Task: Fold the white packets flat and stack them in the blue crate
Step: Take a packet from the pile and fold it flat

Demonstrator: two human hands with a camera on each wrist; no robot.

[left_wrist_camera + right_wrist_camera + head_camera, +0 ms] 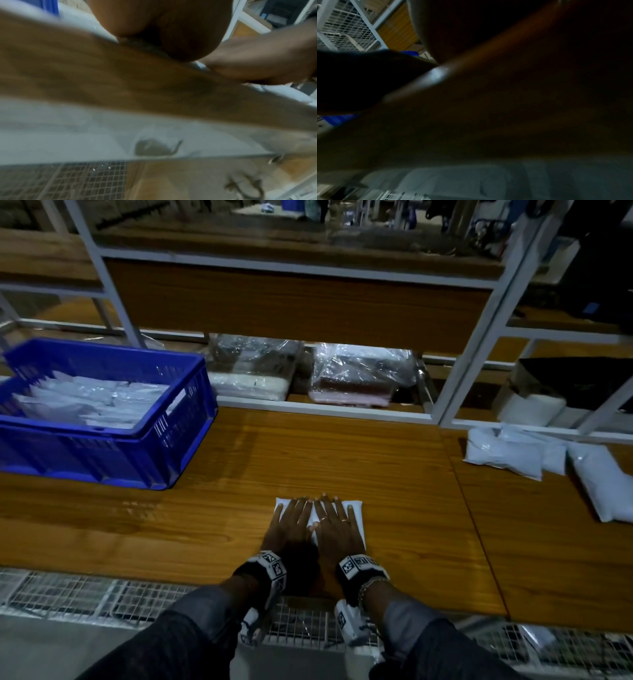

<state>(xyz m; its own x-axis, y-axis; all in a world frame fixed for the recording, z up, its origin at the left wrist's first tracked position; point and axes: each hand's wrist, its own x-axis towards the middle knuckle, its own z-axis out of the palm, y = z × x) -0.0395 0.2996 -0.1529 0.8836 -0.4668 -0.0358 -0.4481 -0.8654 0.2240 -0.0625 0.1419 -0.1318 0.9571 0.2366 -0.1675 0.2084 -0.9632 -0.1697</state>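
A white packet (pixel 357 517) lies on the wooden table (pixel 394 467) near its front edge. Both hands press flat on it, side by side, fingers straight. My left hand (pixel 294 522) covers its left half and my right hand (pixel 337 523) its right half, so only the packet's edges show. The blue crate (pixel 164 440) stands at the left of the table with several white packets (pixel 92 402) inside. More white packets (pixel 507 453) lie at the right of the table. Both wrist views are blurred and dark; the left one shows the heel of my left hand (pixel 171 27) on the table.
A white metal shelf frame (pixel 479 344) runs along the table's back, with clear-wrapped bundles (pixel 359 374) on its low shelf. A wire mesh rack (pixel 102 594) sits below the table's front edge. Bare wood lies between the crate and my hands.
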